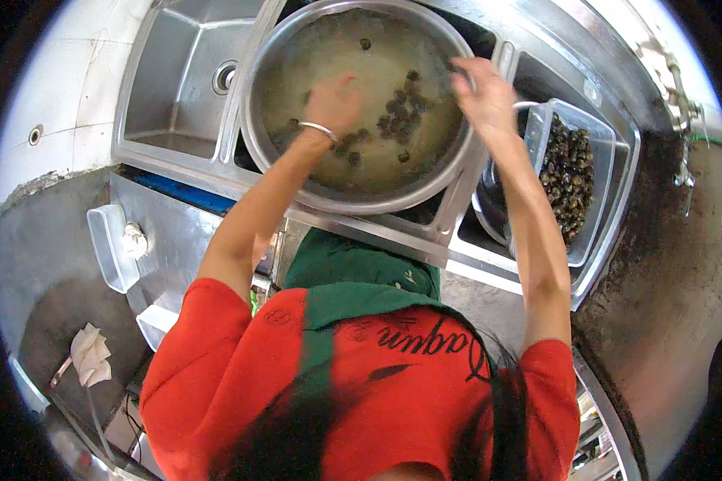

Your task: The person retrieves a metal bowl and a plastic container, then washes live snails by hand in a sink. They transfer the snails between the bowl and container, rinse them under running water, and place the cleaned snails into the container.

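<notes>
A large round metal basin (361,208) of cloudy water lies before me, with several dark snails (400,114) visible in it, most in a loose cluster right of the middle. My left hand (335,108), a bracelet (317,128) at its wrist, reaches over the left part of the basin. Its fingers are blurred and look dipped into the water, so what they touch is hidden. At the basin's right rim is my right hand (486,93), fingers bent and blurred. Whether it holds a snail cannot be made out.
A clear plastic container (601,180) of dark snails (565,174) stands in the right sink, beside a partly hidden metal pot (487,207). On the left is a steel sink bowl (168,78) with a drain. A tap (683,177) projects at the far right. A plastic tub (113,246) is at left.
</notes>
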Demonstrator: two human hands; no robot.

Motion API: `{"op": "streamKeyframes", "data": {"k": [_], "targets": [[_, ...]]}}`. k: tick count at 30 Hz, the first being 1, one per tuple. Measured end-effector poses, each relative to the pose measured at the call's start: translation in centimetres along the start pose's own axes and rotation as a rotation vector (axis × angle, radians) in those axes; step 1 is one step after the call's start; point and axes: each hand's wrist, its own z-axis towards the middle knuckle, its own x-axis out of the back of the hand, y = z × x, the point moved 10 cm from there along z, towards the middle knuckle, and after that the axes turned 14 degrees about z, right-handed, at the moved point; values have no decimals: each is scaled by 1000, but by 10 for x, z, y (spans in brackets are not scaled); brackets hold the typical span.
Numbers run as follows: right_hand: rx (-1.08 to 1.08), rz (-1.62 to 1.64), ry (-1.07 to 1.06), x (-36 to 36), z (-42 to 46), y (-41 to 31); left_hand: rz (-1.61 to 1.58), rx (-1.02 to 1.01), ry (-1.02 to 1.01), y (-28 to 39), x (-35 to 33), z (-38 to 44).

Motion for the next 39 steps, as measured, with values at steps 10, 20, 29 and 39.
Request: {"op": "streamKeyframes", "data": {"k": [10,20,29,39], "targets": [[183,-641,-532,-269,58,-8,205,280,-214,-116,-23,-8],[-494,-556,-575,-192,21,76,-21,238,-483,-83,-86,-21],[-736,-333,-351,-163,-64,65,-428,597,-574,-62,-129,-52],[-1046,258,241,-168,-128,50,-1552,1000,-438,-29,-169,-81]]}}
